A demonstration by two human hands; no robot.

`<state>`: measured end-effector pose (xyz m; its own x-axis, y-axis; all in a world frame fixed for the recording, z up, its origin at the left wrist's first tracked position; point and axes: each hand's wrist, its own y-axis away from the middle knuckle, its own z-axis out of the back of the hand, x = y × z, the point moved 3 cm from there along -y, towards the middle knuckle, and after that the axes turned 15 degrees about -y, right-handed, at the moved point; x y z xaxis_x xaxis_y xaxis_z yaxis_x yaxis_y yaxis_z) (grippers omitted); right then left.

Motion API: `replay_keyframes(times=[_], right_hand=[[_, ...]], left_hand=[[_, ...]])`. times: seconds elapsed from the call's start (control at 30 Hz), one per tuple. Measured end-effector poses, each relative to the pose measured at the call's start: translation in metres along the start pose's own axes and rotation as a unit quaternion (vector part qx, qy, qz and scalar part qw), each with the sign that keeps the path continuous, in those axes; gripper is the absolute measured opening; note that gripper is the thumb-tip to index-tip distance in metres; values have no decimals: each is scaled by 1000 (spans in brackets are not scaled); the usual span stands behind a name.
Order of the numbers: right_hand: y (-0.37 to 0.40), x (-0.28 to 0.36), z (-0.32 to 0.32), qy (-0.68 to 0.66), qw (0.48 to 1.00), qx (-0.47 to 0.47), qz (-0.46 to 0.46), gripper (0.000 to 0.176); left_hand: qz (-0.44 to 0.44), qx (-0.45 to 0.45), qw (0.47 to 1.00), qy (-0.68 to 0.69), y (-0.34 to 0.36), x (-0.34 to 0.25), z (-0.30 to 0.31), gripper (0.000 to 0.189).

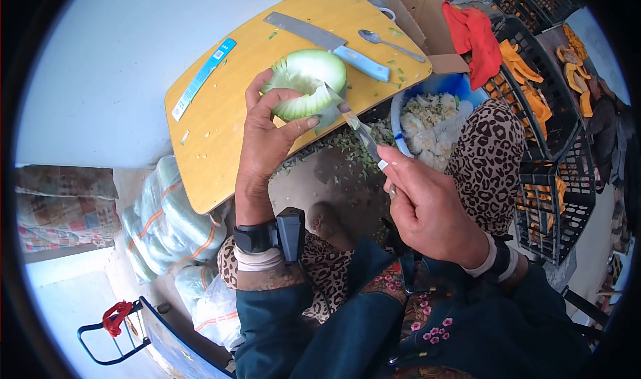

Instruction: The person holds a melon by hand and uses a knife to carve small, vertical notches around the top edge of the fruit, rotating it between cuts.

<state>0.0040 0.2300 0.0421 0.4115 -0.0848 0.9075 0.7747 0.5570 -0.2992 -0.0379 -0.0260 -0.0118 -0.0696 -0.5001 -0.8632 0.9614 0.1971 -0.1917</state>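
A pale green, hollowed melon-like piece point(320, 69) with a row of thin cuts along its near rim is at the front edge of the yellow table point(220, 125). My left hand point(270, 125) grips its left side, fingers on the cut rim and thumb beneath. In my right hand point(434, 212) is a small knife point(360, 133), its tip at the cut edge of the piece. Behind the piece lies a large knife with a blue handle point(364, 63); a spoon point(387, 42) rests to its right. A blue-and-white packaged strip point(203, 79) lies at the table's left.
Right of the table, a blue-rimmed basin point(399, 122) holds pale pulp. Beyond are a cardboard box point(417, 19), a red cloth point(473, 39) and black crates point(567, 135) with orange pieces. Green scraps litter the floor. Wrapped bundles point(177, 212) stand at lower left.
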Motion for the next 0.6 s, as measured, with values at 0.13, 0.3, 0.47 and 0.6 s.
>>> replay_keyframes(times=[0.13,0.3,0.47,0.6], right_hand=[[0,0,0,-2,1000,4,2,49],[1,0,-1,-5,1000,4,0,49],[2,1,-1,-5,1000,4,6,50],[4,3,-2,11,1000,4,-7,51]], left_hand=[[-2,-1,1000,-4,0,0,0,37],[-15,6,999,-32,0,0,1,37],[-22,8,999,-43,1,0,0,37],[-28,10,999,-38,1,1,0,37]])
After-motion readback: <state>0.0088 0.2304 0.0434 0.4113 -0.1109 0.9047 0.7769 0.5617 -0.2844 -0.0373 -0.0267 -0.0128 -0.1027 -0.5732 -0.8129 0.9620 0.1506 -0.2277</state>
